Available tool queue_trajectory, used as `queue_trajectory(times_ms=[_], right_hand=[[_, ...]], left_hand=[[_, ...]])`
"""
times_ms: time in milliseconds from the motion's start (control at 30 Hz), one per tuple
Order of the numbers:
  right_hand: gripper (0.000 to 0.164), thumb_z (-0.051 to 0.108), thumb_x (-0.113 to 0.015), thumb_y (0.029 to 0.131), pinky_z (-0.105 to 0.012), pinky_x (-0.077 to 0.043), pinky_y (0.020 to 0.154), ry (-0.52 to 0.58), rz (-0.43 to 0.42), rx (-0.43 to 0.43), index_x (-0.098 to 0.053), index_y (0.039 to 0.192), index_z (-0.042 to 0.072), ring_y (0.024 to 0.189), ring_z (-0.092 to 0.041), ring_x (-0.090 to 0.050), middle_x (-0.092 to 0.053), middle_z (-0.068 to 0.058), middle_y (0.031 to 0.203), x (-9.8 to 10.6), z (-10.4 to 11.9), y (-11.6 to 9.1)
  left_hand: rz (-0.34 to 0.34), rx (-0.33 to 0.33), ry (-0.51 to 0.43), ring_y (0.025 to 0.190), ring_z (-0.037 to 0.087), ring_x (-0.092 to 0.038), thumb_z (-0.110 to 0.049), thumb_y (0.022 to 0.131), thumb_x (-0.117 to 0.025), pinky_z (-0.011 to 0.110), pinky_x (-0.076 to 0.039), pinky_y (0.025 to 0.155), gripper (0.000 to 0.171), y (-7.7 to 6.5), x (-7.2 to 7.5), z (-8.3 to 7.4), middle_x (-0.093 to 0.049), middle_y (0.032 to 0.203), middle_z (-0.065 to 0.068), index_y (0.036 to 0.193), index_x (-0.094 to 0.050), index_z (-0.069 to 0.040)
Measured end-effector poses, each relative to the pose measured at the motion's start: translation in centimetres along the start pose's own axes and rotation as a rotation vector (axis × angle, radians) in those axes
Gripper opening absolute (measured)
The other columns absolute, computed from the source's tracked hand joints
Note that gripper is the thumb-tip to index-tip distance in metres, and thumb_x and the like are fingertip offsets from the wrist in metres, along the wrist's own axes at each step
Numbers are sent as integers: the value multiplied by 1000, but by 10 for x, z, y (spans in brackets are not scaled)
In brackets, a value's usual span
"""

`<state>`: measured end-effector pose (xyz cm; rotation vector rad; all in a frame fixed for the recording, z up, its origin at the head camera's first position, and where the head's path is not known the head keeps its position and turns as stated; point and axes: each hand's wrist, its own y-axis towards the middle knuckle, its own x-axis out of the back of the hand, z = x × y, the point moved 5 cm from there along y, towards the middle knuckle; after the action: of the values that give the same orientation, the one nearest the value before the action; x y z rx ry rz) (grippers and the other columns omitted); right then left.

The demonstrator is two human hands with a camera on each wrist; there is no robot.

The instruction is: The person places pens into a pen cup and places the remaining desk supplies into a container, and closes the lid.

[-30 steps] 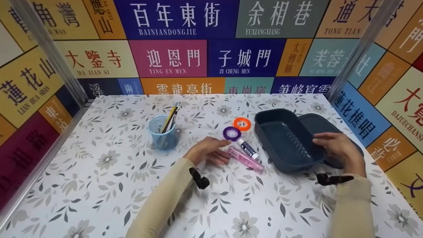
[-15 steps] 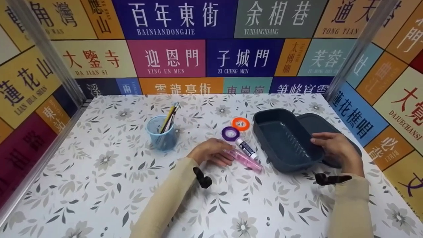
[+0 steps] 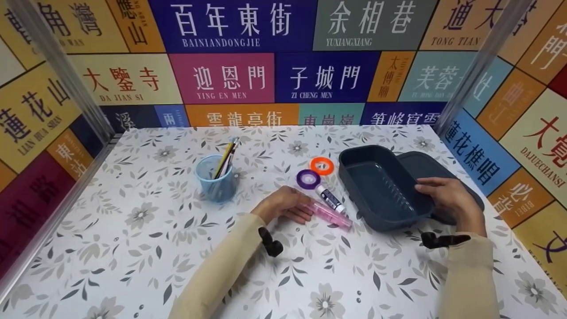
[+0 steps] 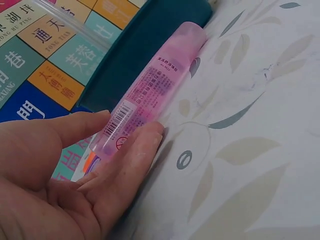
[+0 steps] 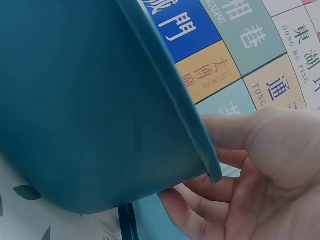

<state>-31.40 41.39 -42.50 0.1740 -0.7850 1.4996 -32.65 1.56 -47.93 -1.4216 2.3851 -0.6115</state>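
Where the floral counter [image 3: 133, 248] runs left of the dark box [image 3: 381, 199], a pink tube [image 4: 150, 87] lies close to it, its free end aimed toward the box's near-left corner. It is slim and translucent, with a barcode, small dark print and a round red mark; the wrist view shows a paler, smooth section at the free end. The box itself is deep, round-cornered and lidless, dark blue-grey from above and teal from the side, with a row of short pale marks along the inner wall.

On the tube's end away from the box, the left hand [image 3: 285, 204] has a narrow pinching grip: the digits lie along two opposite sides, tips against the plastic. At the box's near-right corner, the right hand [image 3: 456, 204] grips the rim, one digit over the edge and the other fingers under its outer side; the tip behind the wall is hidden in the wrist view.

Between tube and box sits a glue stick [image 3: 330, 198], white with a dark label. Farther back, left of the box, are a purple roll [image 3: 299, 179] and an orange roll [image 3: 314, 166]. The box's lid [image 3: 434, 168] lies flat just to its right. Well left of the box stands a light-blue cup [image 3: 215, 186] of pencils [image 3: 225, 157].
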Motion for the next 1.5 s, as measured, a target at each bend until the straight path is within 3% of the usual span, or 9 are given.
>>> queue_trajectory(times_ms=[200, 400, 633, 767, 933, 1033, 1200, 1500], right_hand=[[65, 35, -66, 97, -24, -50, 64, 15, 0, -1, -44, 150, 5, 76, -2, -61, -66, 17, 88, -2, 1, 0], [66, 35, -66, 97, -22, -54, 67, 53, 5, -3, -43, 150, 4, 81, -1, -65, -67, 19, 87, -2, 1, 0], [67, 40, -64, 97, -23, -55, 73, -13, -4, 32, -44, 150, 5, 82, -2, -61, -62, 16, 93, -1, 0, 0], [68, 41, -64, 97, -22, -57, 76, -7, 2, 28, -44, 151, 5, 85, -1, -62, -64, 15, 98, 0, -1, 0], [69, 41, -66, 96, -21, -58, 77, 14, 11, 8, -43, 151, 6, 86, -1, -64, -66, 14, 99, 0, -2, 1], [70, 41, -66, 96, -21, -58, 77, 10, 13, 15, -43, 151, 5, 86, 0, -64, -66, 14, 100, -1, -2, 0], [73, 47, -66, 94, -21, -58, 79, -18, 19, 14, -43, 152, 8, 89, 0, -64, -64, 3, 116, 0, -3, -1], [70, 39, -65, 97, -22, -57, 84, 85, 74, 39, -41, 152, 6, 91, 4, -66, -64, 27, 95, 7, -5, -7]], left_hand=[[-7, -74, -97, 75, 26, -75, -8, 95, -63, 40, -65, 74, 20, -4, 4, 7, -75, 102, 25, 114, -57, -3], [-10, -122, -189, 84, 31, -76, -5, 94, -64, 44, -64, 78, 22, -7, 7, 9, -74, 104, 27, 115, -55, -6], [1, -148, -250, 99, 37, -74, -4, 92, -68, 45, -63, 84, 49, -8, 8, 7, -71, 110, 30, 138, -50, 0], [-34, -177, -354, 95, 37, -74, -8, 92, -70, 46, -63, 85, 59, -5, 9, 6, -72, 108, 28, 143, -44, 1], [-52, -215, -456, 86, 32, -74, -13, 94, -69, 48, -62, 85, 53, -3, 8, 4, -74, 99, 21, 140, -46, 1], [-50, -215, -458, 89, 33, -74, -14, 95, -66, 48, -62, 85, 47, -6, 5, 3, -74, 99, 20, 136, -51, 2], [-66, -190, -438, 85, 29, -73, -18, 96, -66, 44, -63, 82, 37, -6, 1, 3, -73, 95, 17, 127, -60, 1], [-148, -183, -398, 79, 25, -73, -22, 93, -71, 40, -64, 75, 38, -3, -8, -18, -72, 98, 13, 123, -64, -1]])
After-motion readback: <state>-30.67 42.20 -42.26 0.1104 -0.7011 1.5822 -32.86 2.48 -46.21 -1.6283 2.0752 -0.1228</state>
